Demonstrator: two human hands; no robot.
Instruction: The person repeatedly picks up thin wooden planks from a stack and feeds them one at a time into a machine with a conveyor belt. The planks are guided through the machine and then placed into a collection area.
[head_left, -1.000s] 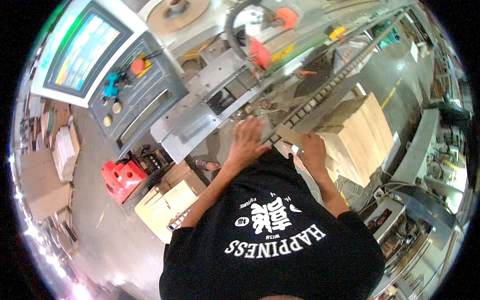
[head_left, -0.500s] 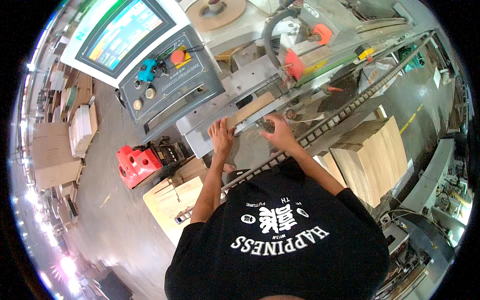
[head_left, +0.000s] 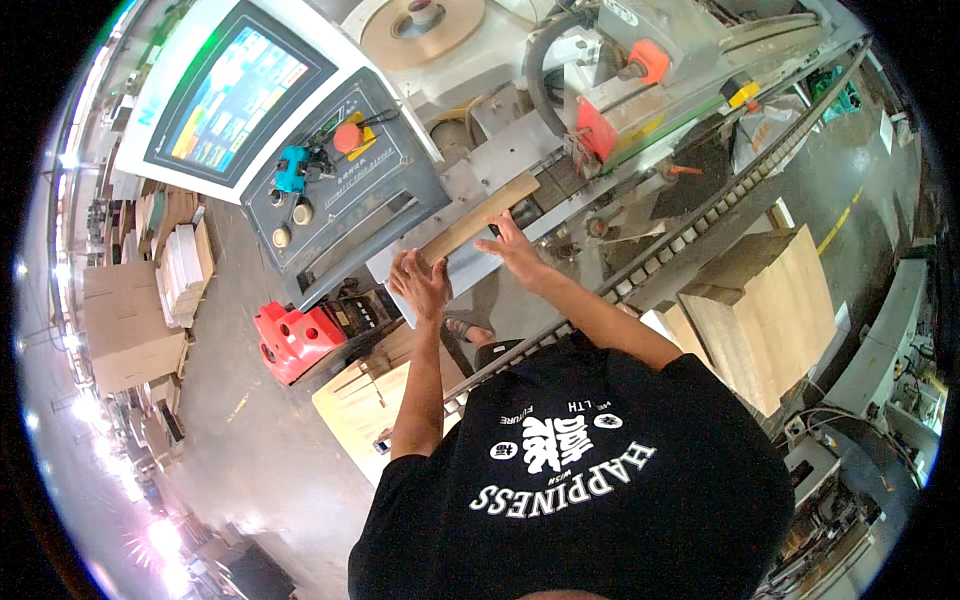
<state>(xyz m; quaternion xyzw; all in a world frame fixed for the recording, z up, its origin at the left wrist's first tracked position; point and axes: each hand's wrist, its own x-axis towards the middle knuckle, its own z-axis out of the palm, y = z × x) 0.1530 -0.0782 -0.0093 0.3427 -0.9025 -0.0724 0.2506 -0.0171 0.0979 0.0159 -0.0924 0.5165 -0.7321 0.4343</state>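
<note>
– Any sign of the wooden strip (head_left: 478,222)?
– Lies slantwise on the grey metal tabletop (head_left: 510,155), between the control panel (head_left: 350,215) and the roller rail (head_left: 682,241).
– Held at the lower-left end?
– Covered there by the left hand (head_left: 420,287), with fingers bent; cannot tell whether gripped.
– And by the right hand (head_left: 515,245)?
– Touched near the middle of the front edge, with thumb and forefinger slightly apart.
– Anything farther out?
– See a lit screen (head_left: 235,95) at upper left, pale wooden panels (head_left: 775,310) beyond the rail, a red case (head_left: 298,357) at lower left.
</note>
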